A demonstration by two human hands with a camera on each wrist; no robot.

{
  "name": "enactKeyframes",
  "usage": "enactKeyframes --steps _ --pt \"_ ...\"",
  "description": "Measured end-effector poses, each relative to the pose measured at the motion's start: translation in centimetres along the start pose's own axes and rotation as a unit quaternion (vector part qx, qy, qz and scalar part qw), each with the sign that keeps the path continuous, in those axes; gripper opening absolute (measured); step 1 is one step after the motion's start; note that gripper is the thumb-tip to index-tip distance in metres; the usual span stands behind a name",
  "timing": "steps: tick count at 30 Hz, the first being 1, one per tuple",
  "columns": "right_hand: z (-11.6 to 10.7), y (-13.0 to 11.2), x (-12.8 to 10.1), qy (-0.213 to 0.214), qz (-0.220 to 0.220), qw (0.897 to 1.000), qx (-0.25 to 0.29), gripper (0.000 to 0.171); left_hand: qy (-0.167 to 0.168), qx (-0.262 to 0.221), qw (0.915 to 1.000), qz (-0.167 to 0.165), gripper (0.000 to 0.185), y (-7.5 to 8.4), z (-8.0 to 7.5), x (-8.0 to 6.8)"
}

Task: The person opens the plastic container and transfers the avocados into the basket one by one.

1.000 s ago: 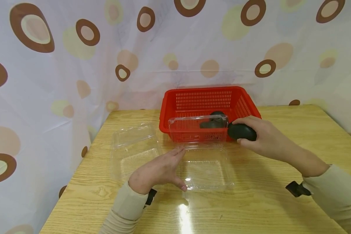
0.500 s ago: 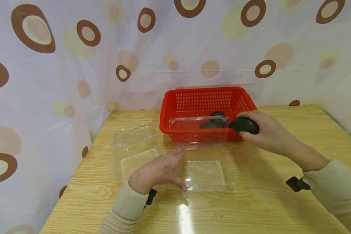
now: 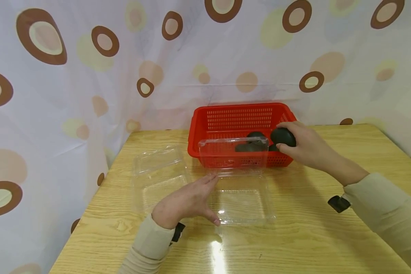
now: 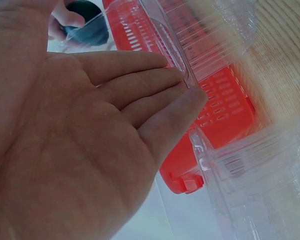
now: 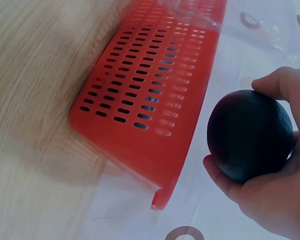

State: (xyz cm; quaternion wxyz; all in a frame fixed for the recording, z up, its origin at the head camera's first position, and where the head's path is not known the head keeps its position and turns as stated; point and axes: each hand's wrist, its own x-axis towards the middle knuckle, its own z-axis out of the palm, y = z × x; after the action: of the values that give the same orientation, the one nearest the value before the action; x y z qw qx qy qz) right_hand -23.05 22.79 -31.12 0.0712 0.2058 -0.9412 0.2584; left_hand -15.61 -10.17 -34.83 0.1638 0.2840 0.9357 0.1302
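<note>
1. A dark green, egg-shaped avocado (image 3: 283,137) is held over the right front corner of a red slotted plastic basket (image 3: 239,118); in the head view its long axis runs roughly left to right.
2. The right hand (image 3: 303,146) grips it, fingers (image 5: 280,85) and thumb curled round it.
3. The left hand (image 3: 186,201) lies flat, fingers (image 4: 140,85) straight and close together, touching the left edge of an open clear plastic clamshell box (image 3: 241,201) on the wooden table (image 3: 311,236).
4. More dark avocados (image 3: 251,144) lie in the basket.
5. A second clear clamshell box (image 3: 157,175) sits just left of the first.

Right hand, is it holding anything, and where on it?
The right hand grips a dark round fruit, likely an avocado, around its sides with curled fingers and thumb, above the red basket. The left hand holds nothing.
</note>
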Motion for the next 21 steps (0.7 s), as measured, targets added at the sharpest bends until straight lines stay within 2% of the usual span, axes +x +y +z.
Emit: enactKeyframes --steps 8,11,17,21 --pt "0.6 0.6 1.9 -0.014 -0.014 1.000 -0.016 0.058 0.000 0.002 1.0000 -0.001 0.120 -0.1 0.1 0.1" --pt "1.0 0.8 2.5 -0.010 -0.033 0.999 -0.026 0.052 -0.001 0.002 1.0000 -0.003 0.120 0.0 0.0 0.1" --pt "1.7 1.2 3.3 0.024 -0.078 0.995 -0.055 0.034 -0.002 0.001 1.0000 -0.004 0.119 0.0 0.0 0.0" --pt "2.2 1.5 4.0 0.035 -0.092 0.993 -0.064 0.030 -0.003 0.007 1.0000 -0.005 0.119 -0.1 0.1 0.1"
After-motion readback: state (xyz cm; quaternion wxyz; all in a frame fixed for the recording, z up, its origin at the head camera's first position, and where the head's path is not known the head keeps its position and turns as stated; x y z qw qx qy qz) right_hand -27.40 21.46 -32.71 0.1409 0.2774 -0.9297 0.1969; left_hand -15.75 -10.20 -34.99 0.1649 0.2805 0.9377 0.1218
